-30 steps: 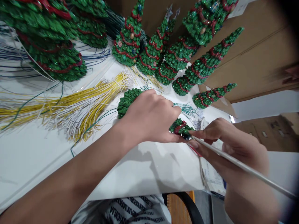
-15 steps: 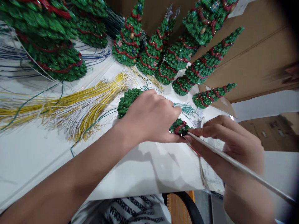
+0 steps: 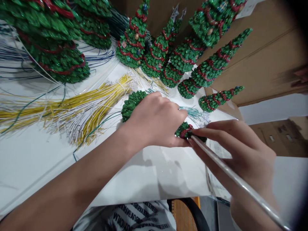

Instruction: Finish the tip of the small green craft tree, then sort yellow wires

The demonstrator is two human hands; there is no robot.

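The held tree (image 3: 131, 105) looked bumpy and shiny, the stick (image 3: 228, 171) smooth and glossy, the desk (image 3: 125, 183) smooth, the box (image 3: 264, 54) dull cardboard.

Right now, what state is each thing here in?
Green cone tree with red garland: held sideways, partly covered.
Left hand: closed over that tree.
Long thin pale rod: slanted, end at tree.
Right hand: pinching the rod.
Yellow and white wire bundle: tied, splayed.
Other red-garlanded green trees: standing.

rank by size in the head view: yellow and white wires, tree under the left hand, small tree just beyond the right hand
1. Yellow and white wires
2. Tree under the left hand, partly covered
3. Small tree just beyond the right hand
The second's nearness may exaggerate its size.
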